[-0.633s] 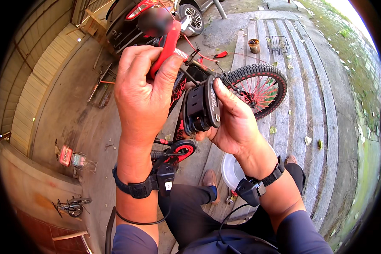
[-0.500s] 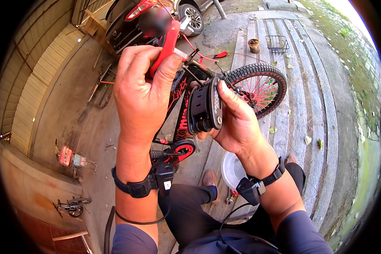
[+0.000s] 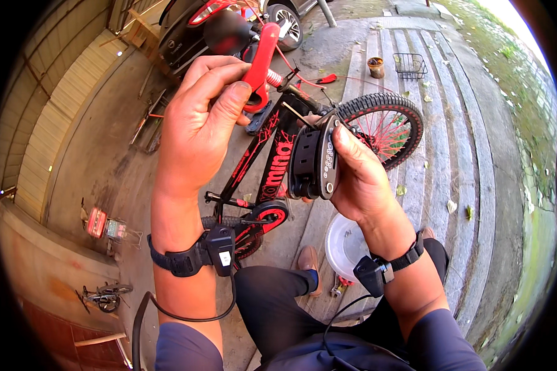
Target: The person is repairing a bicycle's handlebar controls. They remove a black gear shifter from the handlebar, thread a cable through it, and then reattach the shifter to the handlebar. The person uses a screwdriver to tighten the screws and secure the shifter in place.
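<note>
My left hand [image 3: 198, 123] pinches a red, curved lever-like part [image 3: 263, 59] between thumb and fingers. A ribbed, coil-like shaft [image 3: 274, 78] sticks out from its right side. In my right hand [image 3: 362, 179] is a black folding multi-tool [image 3: 310, 157], thumb along its edge and the other fingers mostly hidden behind it. One thin hex key [image 3: 296, 113] is folded out toward the red part, apart from it. Behind both hands stands a black and red bicycle [image 3: 275, 157], its knobby-tyred wheel [image 3: 387, 120] at the right; no handlebar shows clearly.
A translucent plastic tub [image 3: 343, 244] stands by my feet, with a wrench [image 3: 337, 289] beside it. Further off are a wire basket [image 3: 410, 65], a small can [image 3: 375, 66] and a red brake-lever-like piece [image 3: 326, 79]. A parked car [image 3: 192, 37] is at the back.
My left hand has moved left and slightly down, with the red part turned more upright. The multi-tool has shifted slightly right, and its hex key shows more clearly.
</note>
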`<state>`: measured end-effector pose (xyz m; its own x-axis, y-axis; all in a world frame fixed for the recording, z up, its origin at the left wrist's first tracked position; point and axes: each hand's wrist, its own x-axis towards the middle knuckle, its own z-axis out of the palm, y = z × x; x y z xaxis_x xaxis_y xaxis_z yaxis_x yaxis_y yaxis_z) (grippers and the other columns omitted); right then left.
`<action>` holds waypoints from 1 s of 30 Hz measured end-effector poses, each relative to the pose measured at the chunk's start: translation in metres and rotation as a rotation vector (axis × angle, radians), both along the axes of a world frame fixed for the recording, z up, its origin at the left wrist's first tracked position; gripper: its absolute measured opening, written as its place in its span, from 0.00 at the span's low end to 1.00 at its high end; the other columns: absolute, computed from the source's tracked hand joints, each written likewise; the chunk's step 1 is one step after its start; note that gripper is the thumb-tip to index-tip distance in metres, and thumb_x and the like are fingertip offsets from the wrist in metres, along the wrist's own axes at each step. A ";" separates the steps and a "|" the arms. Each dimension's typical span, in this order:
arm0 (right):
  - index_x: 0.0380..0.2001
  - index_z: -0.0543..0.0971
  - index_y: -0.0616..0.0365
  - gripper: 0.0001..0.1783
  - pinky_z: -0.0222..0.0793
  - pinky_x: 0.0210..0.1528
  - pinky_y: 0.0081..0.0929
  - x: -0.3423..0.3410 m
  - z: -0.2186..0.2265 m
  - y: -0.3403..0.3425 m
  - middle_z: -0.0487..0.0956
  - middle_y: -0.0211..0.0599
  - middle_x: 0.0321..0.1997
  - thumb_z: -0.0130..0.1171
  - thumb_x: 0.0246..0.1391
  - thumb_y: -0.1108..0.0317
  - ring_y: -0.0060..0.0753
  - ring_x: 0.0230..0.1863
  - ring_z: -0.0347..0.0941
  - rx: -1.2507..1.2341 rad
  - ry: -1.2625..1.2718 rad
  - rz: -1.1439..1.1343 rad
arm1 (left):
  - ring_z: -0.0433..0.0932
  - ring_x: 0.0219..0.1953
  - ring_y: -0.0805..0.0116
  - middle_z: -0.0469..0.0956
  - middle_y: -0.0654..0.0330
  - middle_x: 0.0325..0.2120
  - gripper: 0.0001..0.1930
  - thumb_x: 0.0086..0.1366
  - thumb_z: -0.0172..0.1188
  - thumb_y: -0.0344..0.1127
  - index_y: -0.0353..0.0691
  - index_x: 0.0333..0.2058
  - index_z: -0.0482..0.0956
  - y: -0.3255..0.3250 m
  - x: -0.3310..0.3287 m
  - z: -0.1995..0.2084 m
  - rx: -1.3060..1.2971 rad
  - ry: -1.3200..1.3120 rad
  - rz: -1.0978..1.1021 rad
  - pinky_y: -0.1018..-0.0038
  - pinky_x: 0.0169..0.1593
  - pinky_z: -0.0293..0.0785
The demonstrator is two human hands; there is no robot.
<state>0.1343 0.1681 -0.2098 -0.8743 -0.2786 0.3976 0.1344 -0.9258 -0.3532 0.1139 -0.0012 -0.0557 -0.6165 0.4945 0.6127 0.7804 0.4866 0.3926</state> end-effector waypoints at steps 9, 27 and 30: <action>0.63 0.68 0.58 0.23 0.80 0.33 0.25 -0.003 -0.003 0.001 0.81 0.35 0.43 0.49 0.71 0.57 0.25 0.35 0.81 0.036 0.019 -0.046 | 0.80 0.38 0.73 0.77 0.59 0.48 0.17 0.75 0.55 0.42 0.32 0.51 0.79 -0.002 -0.009 0.007 0.018 -0.123 -0.083 0.78 0.37 0.74; 0.63 0.66 0.55 0.24 0.81 0.33 0.27 -0.007 0.001 -0.002 0.80 0.33 0.43 0.51 0.71 0.57 0.26 0.36 0.82 0.078 0.021 -0.051 | 0.78 0.35 0.75 0.78 0.61 0.39 0.18 0.75 0.54 0.42 0.31 0.51 0.78 -0.007 -0.015 0.003 -0.001 -0.104 -0.104 0.79 0.36 0.73; 0.64 0.65 0.54 0.24 0.82 0.35 0.28 -0.011 0.001 -0.003 0.80 0.34 0.44 0.51 0.71 0.57 0.28 0.38 0.83 0.092 0.078 -0.071 | 0.78 0.35 0.75 0.78 0.60 0.38 0.18 0.75 0.54 0.41 0.30 0.51 0.78 -0.008 -0.015 0.004 0.001 -0.103 -0.102 0.79 0.36 0.73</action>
